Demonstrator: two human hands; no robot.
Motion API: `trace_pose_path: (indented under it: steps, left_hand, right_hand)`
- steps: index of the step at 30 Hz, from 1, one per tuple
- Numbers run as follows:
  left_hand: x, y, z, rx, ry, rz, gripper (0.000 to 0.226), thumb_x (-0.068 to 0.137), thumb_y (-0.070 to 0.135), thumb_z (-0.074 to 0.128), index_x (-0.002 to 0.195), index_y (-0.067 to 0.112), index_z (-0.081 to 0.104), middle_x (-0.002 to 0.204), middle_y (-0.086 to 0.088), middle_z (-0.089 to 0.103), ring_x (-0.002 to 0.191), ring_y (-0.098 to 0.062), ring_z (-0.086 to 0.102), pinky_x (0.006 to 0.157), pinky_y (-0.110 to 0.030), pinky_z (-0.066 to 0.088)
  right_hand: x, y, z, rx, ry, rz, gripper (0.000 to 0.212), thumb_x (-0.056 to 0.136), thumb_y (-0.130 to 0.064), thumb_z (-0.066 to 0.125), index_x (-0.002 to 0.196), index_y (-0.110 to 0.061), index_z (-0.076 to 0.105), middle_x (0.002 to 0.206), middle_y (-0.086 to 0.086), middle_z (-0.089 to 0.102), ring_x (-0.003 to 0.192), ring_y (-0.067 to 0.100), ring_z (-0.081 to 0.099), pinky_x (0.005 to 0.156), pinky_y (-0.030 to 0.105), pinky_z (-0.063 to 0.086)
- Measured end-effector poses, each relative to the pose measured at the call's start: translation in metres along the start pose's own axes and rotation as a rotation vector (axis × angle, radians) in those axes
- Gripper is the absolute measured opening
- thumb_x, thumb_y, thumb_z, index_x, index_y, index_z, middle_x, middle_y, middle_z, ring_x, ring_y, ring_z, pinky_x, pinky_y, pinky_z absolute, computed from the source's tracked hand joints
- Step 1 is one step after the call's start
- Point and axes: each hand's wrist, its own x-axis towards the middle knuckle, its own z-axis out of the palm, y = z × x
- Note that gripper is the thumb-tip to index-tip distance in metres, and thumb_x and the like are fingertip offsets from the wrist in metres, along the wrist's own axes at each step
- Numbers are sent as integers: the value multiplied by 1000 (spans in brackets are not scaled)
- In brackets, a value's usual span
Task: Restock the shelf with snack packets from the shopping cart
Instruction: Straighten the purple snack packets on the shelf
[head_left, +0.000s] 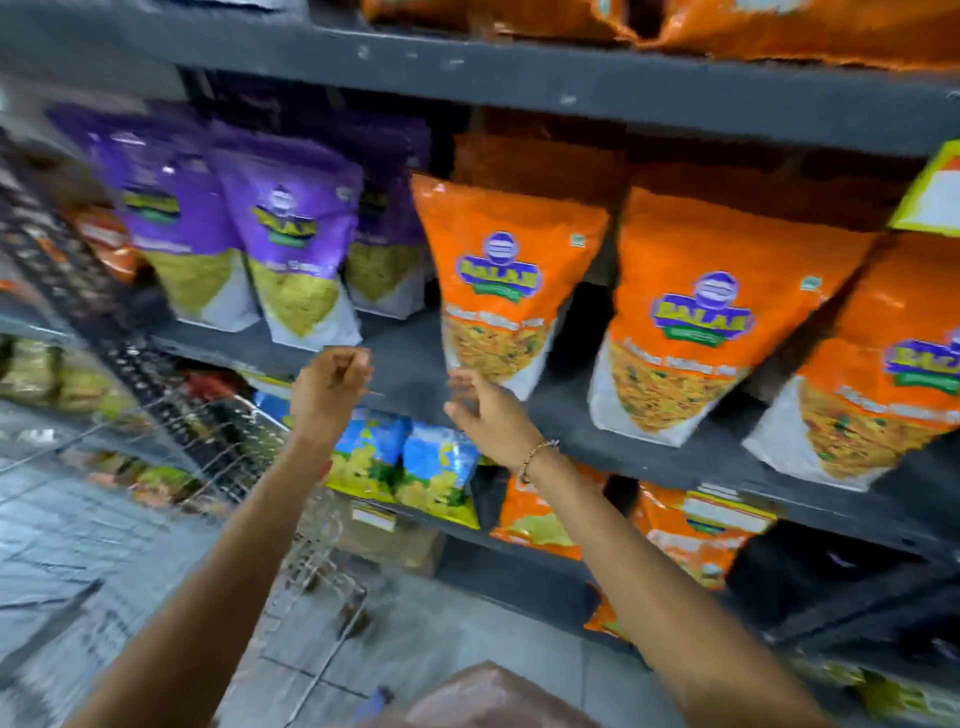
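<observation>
dark shelf (597, 436) of snack packets (498, 280); tiled floor (415, 639)

I see a dark grey shelf (400, 364) carrying upright purple snack packets (296, 244) on the left and orange snack packets (506, 280) on the right, with bare board between the two groups.

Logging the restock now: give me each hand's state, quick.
Left hand: curled closed, holding nothing visible.
Right hand: open, fingers spread at the base of the leftmost orange snack packet, not gripping it.
</observation>
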Motion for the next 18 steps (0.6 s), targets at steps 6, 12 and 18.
trace_pose_path:
  steps: [6,12,18]
  left_hand:
    - [77,-35,-84,158,-33,-48,36,70,24,66,87,-7,59,78,-23,60,70,-22,59,63,-29,45]
    - [143,-53,-112,286,-173,-171,74,68,2,77,128,-3,33,106,-4,43,105,-17,36,92,-34,45]
    - [165,-72,-104,411,-196,-67,81,65,16,82,127,-2,34,118,-21,50,112,-33,47,89,-37,38]
  right_hand:
    - [106,-44,71,0,34,50,59,84,-20,63,132,-4,34,133,19,49,119,31,52,100,46,44]
    - [177,-57,112,48,55,116,80,71,-26,77,132,-2,32,140,15,43,129,25,41,110,37,33]
    - [197,-38,131,75,146,143,72,62,-36,79,119,-6,48,120,18,61,112,30,56,97,48,46]
